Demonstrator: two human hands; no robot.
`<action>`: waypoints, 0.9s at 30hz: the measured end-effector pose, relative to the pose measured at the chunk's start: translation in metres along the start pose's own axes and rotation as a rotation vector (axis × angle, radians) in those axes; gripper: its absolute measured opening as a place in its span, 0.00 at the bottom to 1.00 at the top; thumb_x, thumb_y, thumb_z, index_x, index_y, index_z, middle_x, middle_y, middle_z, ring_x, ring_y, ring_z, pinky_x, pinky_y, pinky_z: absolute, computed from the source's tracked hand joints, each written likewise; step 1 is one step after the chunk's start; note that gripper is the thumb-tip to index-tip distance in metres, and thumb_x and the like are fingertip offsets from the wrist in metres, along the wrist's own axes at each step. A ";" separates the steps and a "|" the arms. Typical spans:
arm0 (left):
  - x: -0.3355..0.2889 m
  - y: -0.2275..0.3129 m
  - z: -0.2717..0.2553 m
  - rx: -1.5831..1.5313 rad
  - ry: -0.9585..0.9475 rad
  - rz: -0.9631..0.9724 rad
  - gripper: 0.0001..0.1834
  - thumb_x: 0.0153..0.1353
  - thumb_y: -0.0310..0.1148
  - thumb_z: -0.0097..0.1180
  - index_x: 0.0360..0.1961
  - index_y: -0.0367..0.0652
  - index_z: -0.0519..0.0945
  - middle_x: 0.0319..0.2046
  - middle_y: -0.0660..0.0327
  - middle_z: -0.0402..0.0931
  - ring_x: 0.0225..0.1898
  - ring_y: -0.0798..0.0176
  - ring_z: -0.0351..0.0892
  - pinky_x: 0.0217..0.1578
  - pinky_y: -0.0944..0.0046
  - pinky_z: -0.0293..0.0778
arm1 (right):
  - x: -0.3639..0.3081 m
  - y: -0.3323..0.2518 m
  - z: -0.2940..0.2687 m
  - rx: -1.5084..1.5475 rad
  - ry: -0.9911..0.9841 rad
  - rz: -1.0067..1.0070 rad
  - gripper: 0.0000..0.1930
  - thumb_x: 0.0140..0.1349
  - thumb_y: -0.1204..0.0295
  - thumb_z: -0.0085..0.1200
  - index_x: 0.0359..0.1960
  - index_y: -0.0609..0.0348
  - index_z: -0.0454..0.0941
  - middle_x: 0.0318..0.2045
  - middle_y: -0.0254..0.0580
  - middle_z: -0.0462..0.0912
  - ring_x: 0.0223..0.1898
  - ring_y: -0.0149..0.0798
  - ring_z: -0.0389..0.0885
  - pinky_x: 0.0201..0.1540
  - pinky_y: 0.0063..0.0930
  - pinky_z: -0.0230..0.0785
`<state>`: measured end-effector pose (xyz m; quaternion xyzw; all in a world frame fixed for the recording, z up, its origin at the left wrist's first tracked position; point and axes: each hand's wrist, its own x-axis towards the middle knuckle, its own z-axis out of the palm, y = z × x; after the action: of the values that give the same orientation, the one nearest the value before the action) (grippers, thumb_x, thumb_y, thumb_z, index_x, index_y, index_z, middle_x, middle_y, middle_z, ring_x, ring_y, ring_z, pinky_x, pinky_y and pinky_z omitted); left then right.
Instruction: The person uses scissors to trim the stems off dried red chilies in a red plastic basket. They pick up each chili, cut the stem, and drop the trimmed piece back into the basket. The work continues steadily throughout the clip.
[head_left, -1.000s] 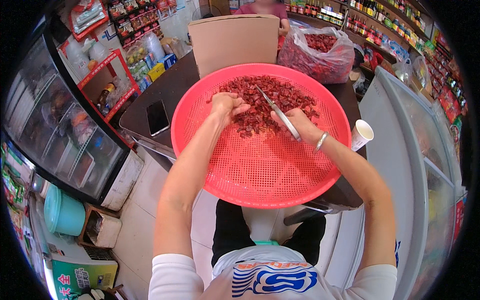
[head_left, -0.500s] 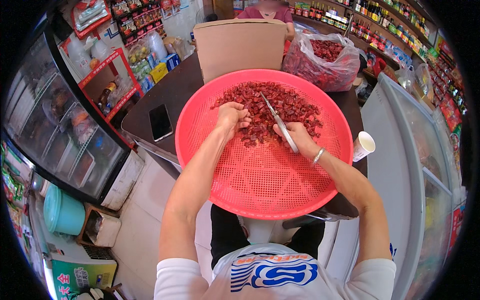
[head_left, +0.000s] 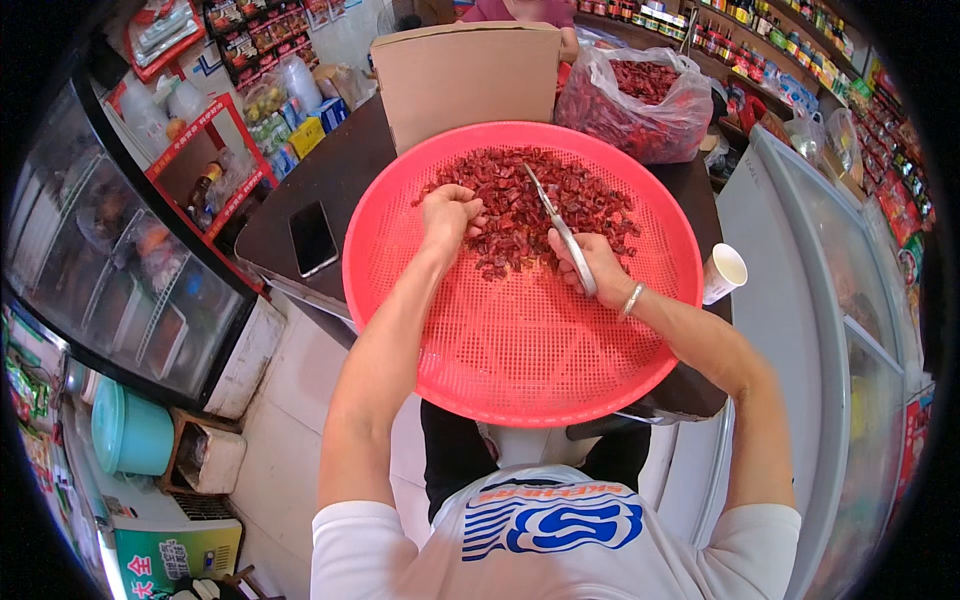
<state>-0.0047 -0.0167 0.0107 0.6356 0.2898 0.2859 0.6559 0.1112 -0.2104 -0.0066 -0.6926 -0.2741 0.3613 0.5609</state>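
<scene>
A wide pink-red plastic sieve basket (head_left: pixel 520 355) rests on the dark table in front of me. Cut dried red chili pieces (head_left: pixel 515 210) are heaped over its far half. My right hand (head_left: pixel 590 264) is closed around silver scissors (head_left: pixel 552 212), whose blades point away and slightly left above the heap. At the heap's left side, my left hand (head_left: pixel 450 214) has its fingers curled together; whatever they hold, if anything, is hidden by the hand.
Beyond the basket stand a cardboard box (head_left: pixel 465 85) and a clear plastic bag (head_left: pixel 635 115) full of red chilies. A phone (head_left: pixel 313 240) lies on the table's left, a paper cup (head_left: pixel 724 272) near its right edge. Fridges flank both sides. Across the table is another person (head_left: pixel 520 10).
The whole view has shifted a little, so the basket and table sit higher in it. Both hands stay at nearly the same places over the basket, the scissors still in my right hand.
</scene>
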 end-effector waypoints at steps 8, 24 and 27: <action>0.001 -0.002 -0.002 -0.170 -0.038 -0.115 0.04 0.61 0.23 0.51 0.37 0.37 0.73 0.29 0.58 0.77 0.27 0.66 0.77 0.25 0.70 0.76 | -0.030 -0.002 0.008 -0.019 -0.163 0.065 0.21 0.56 0.50 0.58 0.21 0.53 0.71 0.12 0.24 0.65 0.11 0.21 0.62 0.12 0.17 0.53; 0.002 0.002 -0.006 -0.280 -0.069 -0.175 0.07 0.60 0.23 0.50 0.40 0.36 0.72 0.31 0.57 0.77 0.29 0.65 0.78 0.28 0.69 0.77 | -0.022 0.005 0.003 -0.064 -0.240 0.013 0.23 0.55 0.45 0.56 0.22 0.53 0.69 0.14 0.24 0.66 0.13 0.20 0.62 0.13 0.16 0.53; 0.002 0.001 -0.006 -0.328 -0.071 -0.167 0.07 0.60 0.23 0.51 0.40 0.36 0.72 0.30 0.56 0.77 0.28 0.64 0.78 0.27 0.68 0.76 | -0.024 0.001 0.005 -0.059 -0.217 0.021 0.24 0.54 0.44 0.56 0.22 0.53 0.69 0.13 0.24 0.66 0.13 0.20 0.62 0.13 0.15 0.53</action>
<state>-0.0074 -0.0110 0.0113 0.5035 0.2679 0.2512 0.7821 0.0932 -0.2269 -0.0034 -0.6684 -0.3364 0.4317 0.5036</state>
